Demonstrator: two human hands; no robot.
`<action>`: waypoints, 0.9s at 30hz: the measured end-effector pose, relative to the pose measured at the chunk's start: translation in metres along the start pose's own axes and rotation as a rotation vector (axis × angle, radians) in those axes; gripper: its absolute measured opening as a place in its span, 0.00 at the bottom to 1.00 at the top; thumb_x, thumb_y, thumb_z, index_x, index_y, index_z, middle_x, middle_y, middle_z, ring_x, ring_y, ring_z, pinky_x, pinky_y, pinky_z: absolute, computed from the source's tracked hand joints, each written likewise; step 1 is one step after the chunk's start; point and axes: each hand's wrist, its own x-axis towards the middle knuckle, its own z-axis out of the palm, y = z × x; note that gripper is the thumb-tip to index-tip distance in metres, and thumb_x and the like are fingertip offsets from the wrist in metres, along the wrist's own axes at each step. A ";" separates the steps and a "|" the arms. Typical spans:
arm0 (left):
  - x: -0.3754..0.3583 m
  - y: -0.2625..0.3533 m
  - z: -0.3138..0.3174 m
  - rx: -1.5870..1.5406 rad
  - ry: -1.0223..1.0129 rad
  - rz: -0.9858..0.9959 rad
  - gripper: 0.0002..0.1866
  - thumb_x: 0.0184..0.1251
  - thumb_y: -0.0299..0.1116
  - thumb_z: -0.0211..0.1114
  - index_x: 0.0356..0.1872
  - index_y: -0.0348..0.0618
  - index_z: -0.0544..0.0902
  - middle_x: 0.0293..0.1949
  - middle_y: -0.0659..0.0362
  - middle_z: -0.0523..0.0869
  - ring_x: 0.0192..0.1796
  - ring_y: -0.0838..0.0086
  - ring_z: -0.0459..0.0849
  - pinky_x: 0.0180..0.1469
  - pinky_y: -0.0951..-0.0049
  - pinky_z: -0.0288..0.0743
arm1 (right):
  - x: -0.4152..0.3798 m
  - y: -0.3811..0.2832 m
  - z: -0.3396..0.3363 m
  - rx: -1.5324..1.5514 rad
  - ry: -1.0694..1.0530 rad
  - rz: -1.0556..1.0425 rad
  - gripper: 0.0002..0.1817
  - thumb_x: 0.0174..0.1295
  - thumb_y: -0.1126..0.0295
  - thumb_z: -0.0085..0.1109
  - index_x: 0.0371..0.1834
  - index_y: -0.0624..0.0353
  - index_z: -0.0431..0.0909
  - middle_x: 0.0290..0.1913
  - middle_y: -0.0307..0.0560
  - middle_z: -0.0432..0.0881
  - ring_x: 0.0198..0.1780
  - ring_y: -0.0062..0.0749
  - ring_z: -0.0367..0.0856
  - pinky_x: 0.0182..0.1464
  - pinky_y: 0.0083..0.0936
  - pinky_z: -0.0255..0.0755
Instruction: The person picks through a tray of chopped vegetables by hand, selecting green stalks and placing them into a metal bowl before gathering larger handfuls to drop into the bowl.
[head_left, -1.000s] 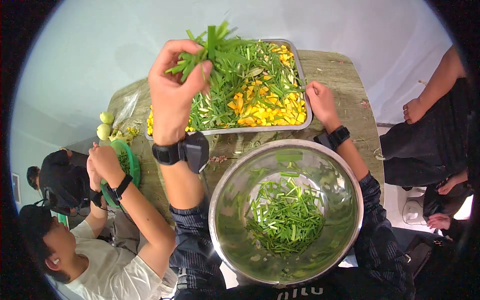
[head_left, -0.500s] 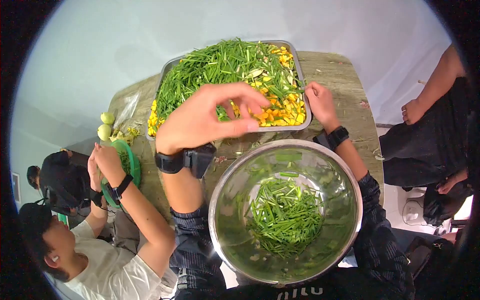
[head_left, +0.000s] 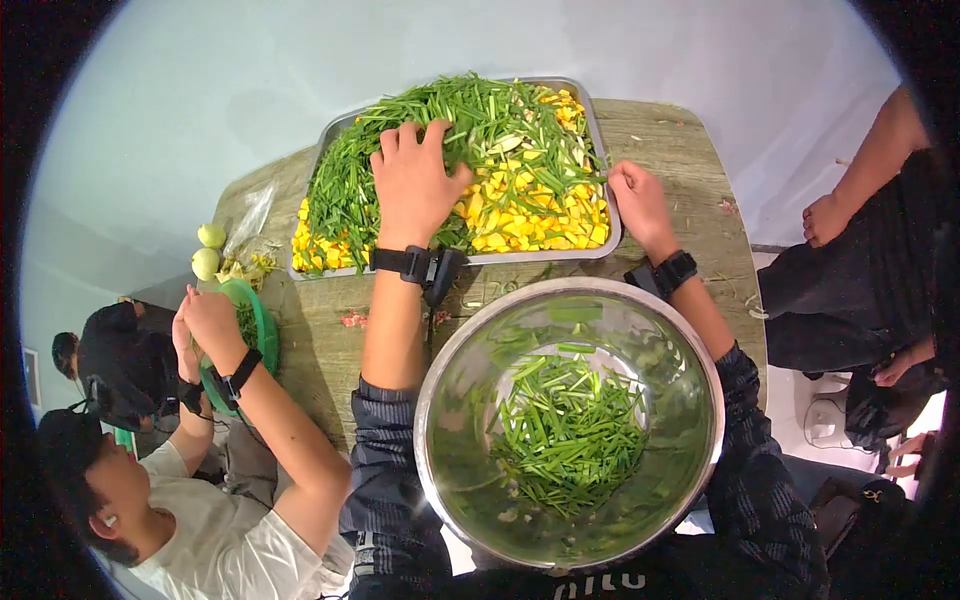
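Note:
A metal tray (head_left: 455,262) lies at the back of the table, filled with chopped green stalks (head_left: 345,175) and yellow pieces (head_left: 540,225). My left hand (head_left: 415,180) rests palm down on the green stalks near the middle of the tray, fingers spread, nothing gripped in it. At the tray's right edge my right hand (head_left: 640,205) is closed with its fingers curled against the rim. In front stands a large steel bowl (head_left: 455,470), holding a heap of cut green stalks (head_left: 575,430) at its bottom.
At the left a person (head_left: 215,510) holds both hands over a green basket (head_left: 265,335). Two pale round fruits (head_left: 208,250) and a clear plastic bag (head_left: 252,218) lie on the wooden table (head_left: 665,150). Another person's arm (head_left: 865,175) shows at the right.
My left hand has moved from above the tray's front edge, back and down onto the green stalks, and its fingers have spread. My right hand stays in place at the rim.

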 end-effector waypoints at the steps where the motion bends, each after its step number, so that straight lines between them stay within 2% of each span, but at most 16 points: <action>1: 0.002 -0.002 0.000 -0.050 -0.039 -0.002 0.27 0.55 0.37 0.76 0.59 0.53 0.83 0.55 0.53 0.83 0.61 0.53 0.77 0.61 0.53 0.74 | 0.000 -0.001 -0.001 -0.011 0.005 0.000 0.14 0.68 0.63 0.55 0.39 0.64 0.83 0.31 0.56 0.85 0.32 0.43 0.85 0.38 0.35 0.75; 9: 0.003 -0.003 -0.001 -0.116 0.011 -0.017 0.24 0.53 0.36 0.77 0.54 0.53 0.85 0.51 0.57 0.83 0.58 0.57 0.79 0.58 0.54 0.75 | 0.015 0.004 -0.011 0.084 -0.067 -0.003 0.13 0.66 0.65 0.58 0.36 0.65 0.83 0.29 0.50 0.86 0.32 0.34 0.84 0.39 0.34 0.76; 11: 0.002 -0.004 0.000 -0.119 0.007 -0.014 0.24 0.53 0.36 0.77 0.54 0.53 0.85 0.51 0.57 0.83 0.58 0.57 0.79 0.57 0.54 0.75 | 0.023 -0.006 -0.017 -0.049 0.050 -0.006 0.13 0.65 0.64 0.61 0.36 0.65 0.83 0.29 0.49 0.86 0.32 0.33 0.84 0.40 0.33 0.77; 12: 0.002 -0.004 -0.001 -0.102 -0.014 -0.020 0.24 0.54 0.36 0.76 0.55 0.53 0.85 0.52 0.56 0.83 0.58 0.57 0.79 0.57 0.54 0.75 | 0.027 -0.018 -0.021 -0.052 0.045 -0.010 0.13 0.65 0.64 0.61 0.36 0.65 0.83 0.29 0.49 0.86 0.32 0.33 0.84 0.40 0.33 0.77; 14: 0.001 -0.008 -0.004 -0.137 -0.024 -0.004 0.24 0.54 0.36 0.77 0.55 0.53 0.85 0.52 0.56 0.83 0.58 0.57 0.79 0.58 0.54 0.76 | 0.041 -0.054 -0.033 -0.061 -0.113 -0.206 0.14 0.62 0.61 0.65 0.38 0.63 0.82 0.32 0.49 0.85 0.36 0.35 0.85 0.44 0.33 0.77; 15: 0.001 -0.010 -0.007 -0.170 -0.031 0.016 0.24 0.54 0.36 0.77 0.55 0.53 0.85 0.52 0.56 0.83 0.58 0.57 0.79 0.58 0.54 0.76 | 0.048 -0.071 -0.032 -0.063 -0.118 -0.207 0.14 0.62 0.61 0.65 0.38 0.63 0.82 0.32 0.49 0.85 0.36 0.35 0.85 0.44 0.33 0.77; 17: 0.003 -0.016 -0.015 -0.214 -0.051 0.013 0.25 0.53 0.35 0.77 0.55 0.53 0.85 0.52 0.56 0.84 0.58 0.56 0.79 0.59 0.55 0.76 | 0.061 -0.106 -0.023 -0.252 -0.226 -0.375 0.17 0.59 0.60 0.68 0.44 0.59 0.80 0.41 0.49 0.85 0.44 0.39 0.84 0.47 0.35 0.77; 18: 0.005 -0.020 -0.019 -0.249 -0.005 0.017 0.25 0.53 0.35 0.78 0.55 0.53 0.85 0.52 0.56 0.84 0.57 0.56 0.80 0.59 0.56 0.76 | 0.066 -0.122 -0.019 -0.252 -0.231 -0.379 0.17 0.59 0.60 0.68 0.44 0.59 0.80 0.41 0.49 0.85 0.44 0.39 0.84 0.47 0.35 0.77; 19: 0.007 -0.024 -0.023 -0.283 0.041 0.022 0.25 0.52 0.35 0.78 0.55 0.54 0.85 0.52 0.55 0.84 0.57 0.56 0.80 0.59 0.57 0.76 | 0.070 -0.137 -0.015 -0.281 -0.277 -0.481 0.20 0.57 0.59 0.69 0.49 0.58 0.79 0.46 0.50 0.82 0.48 0.41 0.83 0.49 0.37 0.77; 20: 0.010 -0.030 -0.027 -0.267 0.051 -0.015 0.25 0.53 0.38 0.78 0.55 0.54 0.85 0.56 0.56 0.83 0.60 0.55 0.78 0.62 0.53 0.74 | 0.075 -0.146 -0.008 -0.308 -0.322 -0.582 0.23 0.56 0.59 0.70 0.53 0.56 0.78 0.51 0.52 0.80 0.53 0.42 0.81 0.51 0.39 0.77; 21: 0.011 -0.032 -0.032 -0.264 0.050 -0.019 0.25 0.53 0.38 0.78 0.55 0.54 0.85 0.56 0.56 0.83 0.60 0.55 0.78 0.62 0.53 0.74 | 0.082 -0.151 0.003 -0.306 -0.326 -0.584 0.23 0.56 0.59 0.70 0.53 0.56 0.78 0.51 0.52 0.80 0.53 0.42 0.81 0.51 0.39 0.77; 23: 0.009 -0.036 -0.038 -0.075 0.195 -0.110 0.30 0.52 0.43 0.79 0.60 0.57 0.83 0.62 0.53 0.80 0.65 0.51 0.74 0.67 0.46 0.68 | 0.093 -0.157 0.023 -0.316 -0.322 -0.749 0.30 0.53 0.55 0.72 0.59 0.52 0.76 0.55 0.54 0.76 0.57 0.50 0.78 0.54 0.44 0.78; 24: 0.008 -0.039 -0.032 -0.033 0.185 -0.158 0.37 0.50 0.51 0.79 0.65 0.62 0.80 0.68 0.50 0.75 0.71 0.46 0.68 0.69 0.40 0.63 | 0.091 -0.161 0.034 -0.314 -0.327 -0.746 0.30 0.53 0.55 0.72 0.59 0.52 0.76 0.55 0.54 0.76 0.57 0.50 0.78 0.54 0.44 0.78; 25: 0.003 -0.042 -0.024 -0.033 0.179 -0.160 0.37 0.50 0.51 0.79 0.65 0.62 0.80 0.68 0.50 0.75 0.71 0.46 0.68 0.69 0.40 0.63 | 0.089 -0.165 0.045 -0.424 -0.329 -0.721 0.32 0.52 0.53 0.73 0.61 0.50 0.75 0.57 0.51 0.76 0.58 0.48 0.77 0.57 0.43 0.77; 27: -0.006 -0.044 -0.013 0.048 -0.094 -0.219 0.41 0.49 0.57 0.78 0.69 0.66 0.77 0.70 0.46 0.73 0.73 0.44 0.67 0.71 0.39 0.62 | 0.085 -0.169 0.065 -0.531 -0.336 -0.691 0.34 0.52 0.52 0.73 0.63 0.47 0.75 0.59 0.49 0.76 0.58 0.46 0.76 0.59 0.42 0.77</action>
